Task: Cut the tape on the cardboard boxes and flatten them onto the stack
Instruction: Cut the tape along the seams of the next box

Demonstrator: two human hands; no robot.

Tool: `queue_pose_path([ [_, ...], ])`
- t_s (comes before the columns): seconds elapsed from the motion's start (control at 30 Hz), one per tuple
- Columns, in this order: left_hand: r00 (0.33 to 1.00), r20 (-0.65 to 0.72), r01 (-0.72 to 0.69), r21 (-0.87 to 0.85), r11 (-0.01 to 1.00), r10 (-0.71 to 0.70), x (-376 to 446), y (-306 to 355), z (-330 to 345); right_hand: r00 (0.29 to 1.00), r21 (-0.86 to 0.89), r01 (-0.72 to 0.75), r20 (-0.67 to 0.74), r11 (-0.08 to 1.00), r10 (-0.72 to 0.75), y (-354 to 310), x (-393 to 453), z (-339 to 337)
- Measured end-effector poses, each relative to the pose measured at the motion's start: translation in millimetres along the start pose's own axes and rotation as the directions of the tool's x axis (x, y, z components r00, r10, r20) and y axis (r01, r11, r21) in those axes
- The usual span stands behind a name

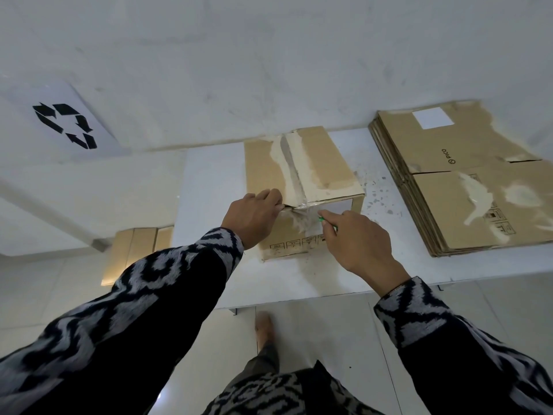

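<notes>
Left hand (256, 215) is gripping the box (302, 187) flap edge; right hand (357, 244), at 3 o'clock, is clenching a green cutter (324, 221) against the tape (299, 215).

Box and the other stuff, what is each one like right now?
Box: upright on the table, top seam taped, tape torn at the near edge.
Stack: flattened, lying right of the box.
Left hand: gripping the box's top edge.
Right hand: shut on a green tool at the tape.
</notes>
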State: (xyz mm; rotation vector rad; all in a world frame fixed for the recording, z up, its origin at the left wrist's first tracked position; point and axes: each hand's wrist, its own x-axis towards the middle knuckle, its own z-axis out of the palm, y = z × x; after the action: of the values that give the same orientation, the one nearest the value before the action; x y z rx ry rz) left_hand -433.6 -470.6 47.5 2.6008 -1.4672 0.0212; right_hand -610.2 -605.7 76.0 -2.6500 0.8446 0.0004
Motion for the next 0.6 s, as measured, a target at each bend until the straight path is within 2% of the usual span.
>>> queue_pose_path([
  [0.23, 1.000, 0.006, 0.006, -0.006, 1.000, -0.006, -0.8, 0.4, 1.3, 0.997, -0.074, -0.009, -0.073, 0.997, 0.004, -10.2, -1.3, 2.3],
  [0.4, 1.000, 0.026, 0.005, -0.007, 1.000, -0.005, -2.8, 1.2, 5.2, 0.999, -0.131, -0.024, -0.048, 0.991, 0.017, -18.1, -0.1, 7.3],
  [0.6, 0.984, 0.180, 0.017, 0.024, 1.000, -0.021, -21.6, 9.7, 22.1, 0.998, -0.173, -0.052, 0.023, 0.984, 0.057, -17.3, -8.7, 23.8],
])
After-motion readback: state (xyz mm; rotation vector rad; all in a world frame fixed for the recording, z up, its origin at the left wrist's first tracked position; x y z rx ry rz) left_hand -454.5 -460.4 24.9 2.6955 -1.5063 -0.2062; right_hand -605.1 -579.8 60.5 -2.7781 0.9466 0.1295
